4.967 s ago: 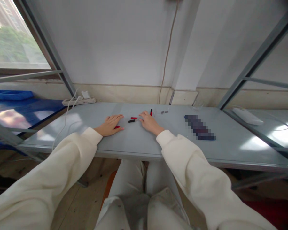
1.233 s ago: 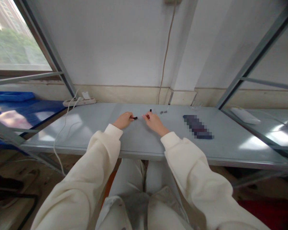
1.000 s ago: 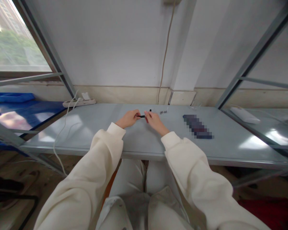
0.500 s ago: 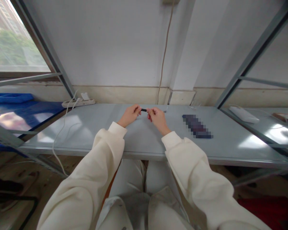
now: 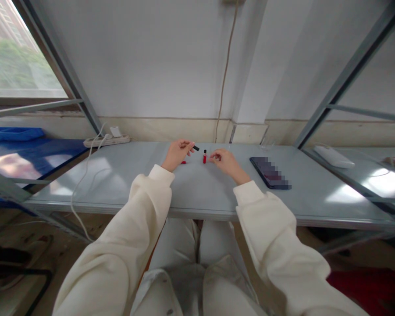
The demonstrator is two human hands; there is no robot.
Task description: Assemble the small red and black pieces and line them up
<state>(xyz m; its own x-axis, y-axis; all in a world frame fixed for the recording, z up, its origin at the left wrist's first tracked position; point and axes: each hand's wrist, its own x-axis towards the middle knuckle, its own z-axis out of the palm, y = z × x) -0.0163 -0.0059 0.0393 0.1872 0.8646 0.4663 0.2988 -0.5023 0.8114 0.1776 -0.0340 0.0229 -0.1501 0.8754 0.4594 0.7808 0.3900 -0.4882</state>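
My left hand (image 5: 180, 153) pinches one end of a short black cylinder (image 5: 196, 148) between thumb and fingers. The cylinder slants down to the right above the grey table. Just to its right a small red tube with a black top (image 5: 204, 158) stands upright on the table. Close beside that tube is my right hand (image 5: 222, 159), its fingers curved and slightly apart with nothing visible in them. Under my left hand a small red piece (image 5: 183, 162) lies on the table, partly hidden by the fingers.
To the right a dark phone (image 5: 266, 172) lies on the grey table (image 5: 197, 197), its screen blurred out. A white power strip (image 5: 107, 140) with a plug and cables sits at the back left. Metal frame posts rise on both sides, and the wall stands behind.
My hands have moved apart, the right one to the right. The black cylinder, earlier between both hands, is now only in the left. The upright red tube and the red piece have come into view.
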